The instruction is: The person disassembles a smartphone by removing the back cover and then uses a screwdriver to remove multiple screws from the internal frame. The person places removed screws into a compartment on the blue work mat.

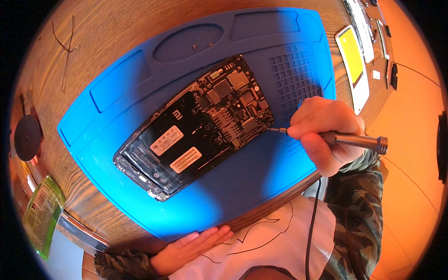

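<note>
An opened smartphone (186, 126) lies slantwise on a blue silicone work mat (247, 182), its black battery (179, 140) and bare circuit board (240, 100) exposed. My right hand (326, 133) grips a metal screwdriver (357, 141), held almost level. The screwdriver's thin tip reaches the board's right lower corner; whether it touches a screw there is too small to tell. Fingers stretched out flat, my left hand (198, 247) rests at the front edge of the table and holds nothing.
Two tiny screws (195, 47) lie in the mat's oval recess. A white phone with a yellow screen (353, 67) is at the right. A green packet (43, 217) sits at the lower left, a dark round object (28, 137) above it. Thin wire (69, 49) lies at the upper left.
</note>
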{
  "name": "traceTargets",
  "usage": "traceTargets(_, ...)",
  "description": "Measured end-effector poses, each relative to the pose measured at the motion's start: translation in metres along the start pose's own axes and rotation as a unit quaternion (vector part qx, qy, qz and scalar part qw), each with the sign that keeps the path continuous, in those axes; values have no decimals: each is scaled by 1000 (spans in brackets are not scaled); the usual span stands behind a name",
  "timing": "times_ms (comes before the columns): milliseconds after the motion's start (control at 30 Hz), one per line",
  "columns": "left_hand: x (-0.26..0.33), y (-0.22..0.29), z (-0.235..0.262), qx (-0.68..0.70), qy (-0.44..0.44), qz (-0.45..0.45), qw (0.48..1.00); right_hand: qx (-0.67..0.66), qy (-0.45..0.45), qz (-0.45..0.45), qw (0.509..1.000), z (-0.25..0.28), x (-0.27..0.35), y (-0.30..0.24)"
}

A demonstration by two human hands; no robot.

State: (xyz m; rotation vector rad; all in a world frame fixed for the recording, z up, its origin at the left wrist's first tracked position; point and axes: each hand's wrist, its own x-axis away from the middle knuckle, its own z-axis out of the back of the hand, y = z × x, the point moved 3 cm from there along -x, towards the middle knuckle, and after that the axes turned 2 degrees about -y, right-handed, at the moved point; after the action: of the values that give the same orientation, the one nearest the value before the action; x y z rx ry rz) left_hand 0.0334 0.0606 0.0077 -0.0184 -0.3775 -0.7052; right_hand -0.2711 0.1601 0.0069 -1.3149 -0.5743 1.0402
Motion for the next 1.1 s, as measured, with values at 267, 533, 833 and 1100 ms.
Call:
traceTargets(267,-6,-5,6,-2,20,5,1000,85,-101,-13,991,7,-8,-14)
traceTargets(533,-9,-8,10,-29,23,-2,999,169,-117,-14,979,5,-12,-25)
traceTargets(833,-17,-11,14,-23,25,1,999,81,-167,-26,982,23,-22,-16)
traceTargets(1100,-22,-15,20,26,23,-1,999,74,-78,-45,993,32,-16,-24)
